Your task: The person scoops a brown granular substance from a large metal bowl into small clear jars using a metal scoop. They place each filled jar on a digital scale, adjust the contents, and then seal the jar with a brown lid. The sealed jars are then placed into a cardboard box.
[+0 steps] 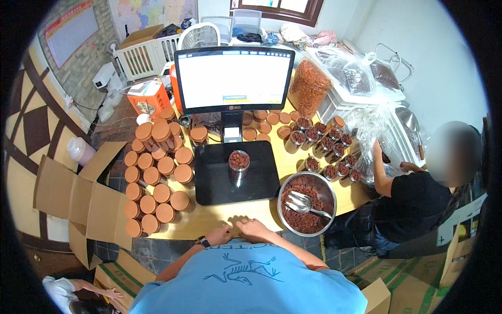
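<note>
My left hand (219, 234), with a watch on its wrist, and my right hand (256, 228) rest close together at the near edge of the wooden table (209, 217). Whether they hold anything is too small to tell. Just beyond them lies a black scale platform (219, 180) carrying one open clear jar (239, 160) filled with reddish-brown dried pieces. A metal bowl (307, 204) of the same pieces, with a metal scoop (306, 203) in it, stands right of my right hand.
The scale's screen (234, 78) stands behind the platform. Several orange-lidded jars (157, 178) crowd the table's left, several open filled jars (324, 152) its right. A person in black (413, 204) reaches into a plastic bag (366, 125). Open cardboard boxes (78, 199) lie on the floor.
</note>
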Tool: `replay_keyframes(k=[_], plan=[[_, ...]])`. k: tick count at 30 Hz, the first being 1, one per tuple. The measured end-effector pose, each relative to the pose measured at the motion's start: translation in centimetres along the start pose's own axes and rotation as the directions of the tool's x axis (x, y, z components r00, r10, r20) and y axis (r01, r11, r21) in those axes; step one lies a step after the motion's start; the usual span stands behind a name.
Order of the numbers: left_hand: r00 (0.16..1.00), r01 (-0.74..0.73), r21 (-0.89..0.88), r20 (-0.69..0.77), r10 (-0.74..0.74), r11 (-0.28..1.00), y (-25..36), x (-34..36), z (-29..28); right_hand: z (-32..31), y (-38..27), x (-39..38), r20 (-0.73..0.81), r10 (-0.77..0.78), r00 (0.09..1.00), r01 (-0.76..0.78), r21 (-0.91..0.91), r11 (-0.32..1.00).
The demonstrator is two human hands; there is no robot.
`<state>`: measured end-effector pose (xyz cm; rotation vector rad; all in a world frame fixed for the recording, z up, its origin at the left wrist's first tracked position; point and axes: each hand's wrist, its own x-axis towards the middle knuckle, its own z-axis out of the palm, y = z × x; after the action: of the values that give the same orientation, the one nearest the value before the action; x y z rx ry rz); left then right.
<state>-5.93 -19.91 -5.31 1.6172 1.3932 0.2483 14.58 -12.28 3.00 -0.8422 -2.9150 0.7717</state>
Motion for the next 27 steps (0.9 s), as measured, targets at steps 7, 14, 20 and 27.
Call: replay_keyframes(k=[7, 14, 20, 27], plan=[[0.996, -0.024, -0.179, -0.088, 0.009, 0.984, -0.8, -0.2, 0.9, -0.6, -0.3, -0.5, 0.169, 0.133, 0.977, -0.165, 0.195, 0.967], [0.787, -0.238, -0.070, -0.599, 0.150, 0.969, 4.6, 3.7, -6.6, -5.9, 8.9, -10.3, -0.454, 0.711, 0.536, -0.646, 0.321, 0.692], [0.607, -0.245, 0.139, -0.750, 0.264, 0.959, 7.5, 14.8, -13.7, -3.2, 18.1, -20.3, -0.509, 0.723, 0.468, -0.828, 0.034, 0.560], [0.618, -0.178, 0.190, -0.742, 0.260, 0.965, 8.0, 17.0, -14.2, -2.2, 20.7, -20.1, -0.435, 0.658, 0.614, -0.779, -0.201, 0.594]])
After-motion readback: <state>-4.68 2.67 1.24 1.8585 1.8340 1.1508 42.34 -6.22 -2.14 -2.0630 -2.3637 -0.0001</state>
